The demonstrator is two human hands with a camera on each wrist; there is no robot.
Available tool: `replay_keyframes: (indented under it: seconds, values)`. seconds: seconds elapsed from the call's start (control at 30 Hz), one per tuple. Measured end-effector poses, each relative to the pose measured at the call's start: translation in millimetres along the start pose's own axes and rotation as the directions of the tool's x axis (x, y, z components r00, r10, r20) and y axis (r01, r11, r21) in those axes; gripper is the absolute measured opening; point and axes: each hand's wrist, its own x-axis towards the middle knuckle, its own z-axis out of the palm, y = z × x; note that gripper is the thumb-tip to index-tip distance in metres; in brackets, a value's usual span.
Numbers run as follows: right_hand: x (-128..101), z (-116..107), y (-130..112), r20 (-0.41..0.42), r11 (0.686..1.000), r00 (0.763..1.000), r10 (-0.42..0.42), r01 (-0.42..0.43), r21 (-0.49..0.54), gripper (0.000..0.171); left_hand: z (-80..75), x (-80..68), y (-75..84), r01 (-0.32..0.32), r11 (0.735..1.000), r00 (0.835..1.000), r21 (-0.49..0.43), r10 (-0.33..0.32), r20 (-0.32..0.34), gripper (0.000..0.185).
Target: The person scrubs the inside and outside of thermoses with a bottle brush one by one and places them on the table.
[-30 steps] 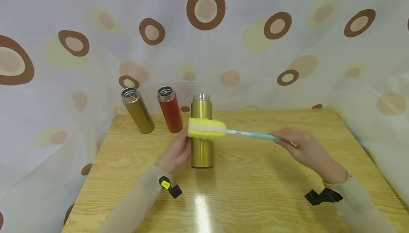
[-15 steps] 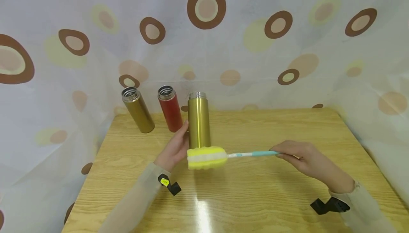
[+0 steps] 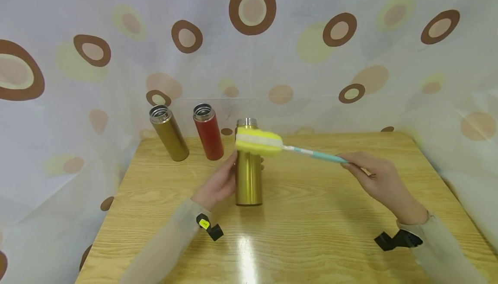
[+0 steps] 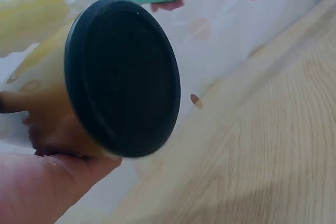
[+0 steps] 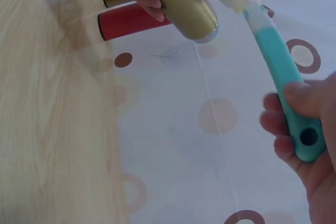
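Observation:
My left hand [image 3: 219, 184] grips a gold thermos bottle [image 3: 249, 180] around its body, with fingertips showing at its right side. The bottle's lidless steel neck points up and away; its dark base [image 4: 123, 77] fills the middle of the left wrist view, off the table. In my right hand [image 3: 375, 180] is the teal handle [image 5: 278, 59] of a bottle brush, thumb on top and fingers curled beneath. The brush's yellow and white sponge head [image 3: 258, 141] lies across the front of the bottle's upper part in the head view. Whether sponge and bottle touch I cannot tell.
A second gold bottle [image 3: 171, 139] and a red bottle [image 3: 209, 132], both lidless, stand at the back left of the wooden table [image 3: 330, 232]. A patterned curtain [image 3: 295, 59] hangs behind and along the sides.
The sponge head dropped to the bottle's lower end half a second ago, then rose to its upper part. The bottle shifted slightly left and up, then back right and down.

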Motion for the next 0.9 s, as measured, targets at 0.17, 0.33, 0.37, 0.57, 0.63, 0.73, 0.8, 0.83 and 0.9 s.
replay_keyframes:
  seconds: [0.17, 0.33, 0.37, 0.57, 0.63, 0.73, 0.8, 0.83, 0.9]
  values:
    - [8, 3, 1, -0.014, 0.997, 0.998, 0.057, -0.058, -0.053, 0.045, 3.5, 0.4, -3.7, 0.003, 0.996, 1.000, 0.087, -0.006, 0.028, 0.059]
    - [10, 7, 2, -0.001, 0.998, 0.999, 0.044, -0.044, -0.045, 0.043, 4.4, -0.7, -2.6, 0.022, 0.998, 0.999, 0.050, -0.024, 0.036, 0.064]
    - [10, 7, 2, 0.000, 0.998, 0.999, 0.039, -0.039, -0.045, 0.045, 4.1, -0.8, -1.6, 0.022, 0.999, 0.999, 0.036, -0.024, 0.043, 0.064]
    - [6, 7, 4, 0.064, 1.000, 0.998, -0.002, 0.004, -0.027, 0.051, 0.6, -0.7, 4.5, 0.012, 0.998, 0.998, -0.056, -0.009, 0.065, 0.052]
    - [3, 8, 4, 0.089, 1.000, 0.996, -0.016, 0.017, -0.009, 0.052, -0.9, -1.5, 6.4, 0.010, 0.996, 0.998, -0.088, -0.005, 0.057, 0.045]
    - [-1, 9, 2, 0.127, 0.999, 0.991, -0.034, 0.032, 0.021, 0.047, -2.3, -1.8, 10.2, 0.003, 0.991, 0.999, -0.135, 0.002, 0.035, 0.043]
    - [-4, 8, 0, 0.160, 0.998, 0.986, -0.040, 0.033, 0.048, 0.042, -2.6, -2.2, 12.6, 0.000, 0.993, 1.000, -0.119, 0.002, 0.013, 0.044]
    - [-5, 8, -1, 0.173, 0.998, 0.984, -0.048, 0.039, 0.059, 0.038, -2.4, -2.1, 13.4, 0.004, 0.994, 1.000, -0.106, -0.004, 0.000, 0.045]
    - [-8, 8, -2, 0.197, 0.995, 0.978, -0.064, 0.048, 0.088, 0.032, -2.1, -2.1, 14.6, 0.010, 0.998, 0.999, -0.065, -0.012, -0.030, 0.046]
